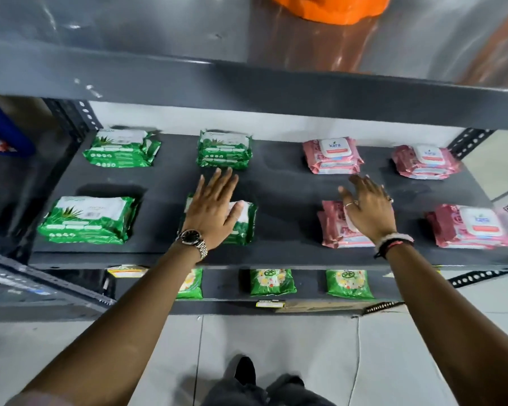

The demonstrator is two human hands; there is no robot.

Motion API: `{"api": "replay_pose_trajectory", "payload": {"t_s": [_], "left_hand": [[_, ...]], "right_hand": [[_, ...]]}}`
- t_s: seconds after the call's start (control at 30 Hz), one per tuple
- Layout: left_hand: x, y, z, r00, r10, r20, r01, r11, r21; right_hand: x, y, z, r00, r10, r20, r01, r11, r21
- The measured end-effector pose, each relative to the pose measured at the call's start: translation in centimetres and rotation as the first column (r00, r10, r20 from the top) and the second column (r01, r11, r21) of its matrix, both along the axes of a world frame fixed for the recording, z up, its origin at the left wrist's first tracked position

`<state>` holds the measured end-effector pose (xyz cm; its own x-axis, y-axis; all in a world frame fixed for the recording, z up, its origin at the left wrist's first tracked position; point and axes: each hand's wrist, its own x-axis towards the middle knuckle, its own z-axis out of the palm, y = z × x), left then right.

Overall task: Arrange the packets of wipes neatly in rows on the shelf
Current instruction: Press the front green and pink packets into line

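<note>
On the dark shelf [279, 183] lie stacks of wipes packets in two rows. Green stacks sit at back left [121, 149], back middle [224, 150], front left [88, 219] and front middle [245, 222]. Pink stacks sit at back [332, 156], back right [425, 162], front [335, 227] and front right [469, 227]. My left hand [214, 206], with a watch, lies flat and spread over the front middle green stack. My right hand [368, 208] hovers spread above the front pink stack, partly hiding it. Neither hand holds anything.
A grey shelf beam [247, 83] runs overhead, with an orange object [332, 8] above it. The lower shelf [305, 303] carries green food packets [272, 282]. A blue bottle [3, 130] stands at the far left. Perforated uprights [472, 140] frame the shelf. Pale floor tiles lie below.
</note>
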<state>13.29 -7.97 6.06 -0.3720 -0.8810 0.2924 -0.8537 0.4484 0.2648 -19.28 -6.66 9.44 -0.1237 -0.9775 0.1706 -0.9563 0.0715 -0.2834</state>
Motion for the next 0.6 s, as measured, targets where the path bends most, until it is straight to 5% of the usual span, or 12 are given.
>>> {"api": "replay_pose_trajectory", "payload": {"t_s": [0.6], "left_hand": [[-2.4, -0.7, -2.3, 0.973, 0.226, 0.05, -0.229, 0.971, 0.062]], "right_hand": [[-2.5, -0.4, -3.4, 0.999, 0.001, -0.033, 0.0, 1.0, 0.021]]}}
